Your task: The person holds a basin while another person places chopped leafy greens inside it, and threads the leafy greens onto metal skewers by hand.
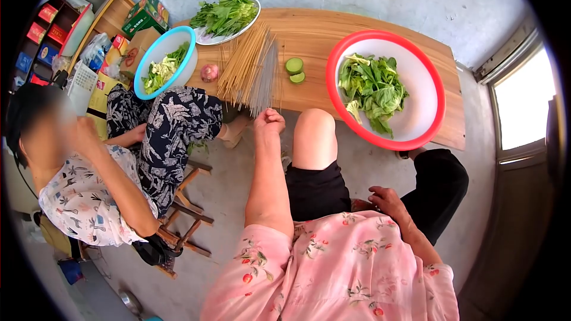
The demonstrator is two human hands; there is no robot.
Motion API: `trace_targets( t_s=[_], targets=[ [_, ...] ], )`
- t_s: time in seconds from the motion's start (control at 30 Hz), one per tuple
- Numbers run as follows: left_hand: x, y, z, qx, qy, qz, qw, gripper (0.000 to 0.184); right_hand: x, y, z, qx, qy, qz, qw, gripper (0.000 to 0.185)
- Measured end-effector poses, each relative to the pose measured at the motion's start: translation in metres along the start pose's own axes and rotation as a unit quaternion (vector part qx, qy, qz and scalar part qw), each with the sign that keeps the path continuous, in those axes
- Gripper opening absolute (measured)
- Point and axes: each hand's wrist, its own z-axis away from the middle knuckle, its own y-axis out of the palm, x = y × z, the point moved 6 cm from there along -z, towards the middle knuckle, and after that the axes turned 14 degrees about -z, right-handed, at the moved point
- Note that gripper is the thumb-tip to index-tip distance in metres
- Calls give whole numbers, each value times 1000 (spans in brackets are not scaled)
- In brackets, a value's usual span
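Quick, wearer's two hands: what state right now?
Left hand: fingers curled at the grey sticks; cannot tell if its grip is closed on one.
Right hand: loosely open, nothing visible in it.

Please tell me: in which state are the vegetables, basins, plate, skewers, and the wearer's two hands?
Red-rimmed basin: partly filled with loose leaves
Blue basin: partly filled with greens
White plate: covered with leafy stalks
Wooden skewers: loose, fanned out
Grey skewers: bunched together
Green vegetable: cut in pieces
Pink bulb: seemingly whole
Left hand: curled at grey skewers' ends; grip unclear
Right hand: loosely open
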Motion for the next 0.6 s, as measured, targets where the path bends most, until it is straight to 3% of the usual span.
trace_targets(
  t_s=[0.17, 0.23, 0.27, 0.33, 0.4, 0.47, 0.53, 0.6],
  targets=[
    [8, 25, 5, 58, 0, -43, 997, 15, 12, 0, 3, -5, 10, -28, 1000, 33],
    [12, 39, 31, 66, 91, -153, 982, 12, 22, -2, 3, -9, 2, -27, 1000, 32],
    [18, 41, 43, 69, 89, -157, 981, 12, 31, -3, 6, -7, 9, -57, 998, 31],
    [24, 47, 72, 94, 173, -293, 936, 11, 45, -6, 14, -10, 17, -91, 996, 29],
    [42, 52, 103, 100, 193, -347, 912, 10, 68, -19, 18, -51, -57, -110, 991, 27],
    [65, 56, 131, 110, 212, -401, 884, 10, 95, -34, 21, -83, -65, -139, 985, 26],
    [90, 63, 156, 146, 261, -496, 815, 7, 131, -58, 18, -124, -150, -193, 962, 25],
    [122, 59, 169, 169, 236, -520, 803, 6, 157, -85, 5, -157, -213, -159, 951, 27]
  ],
)
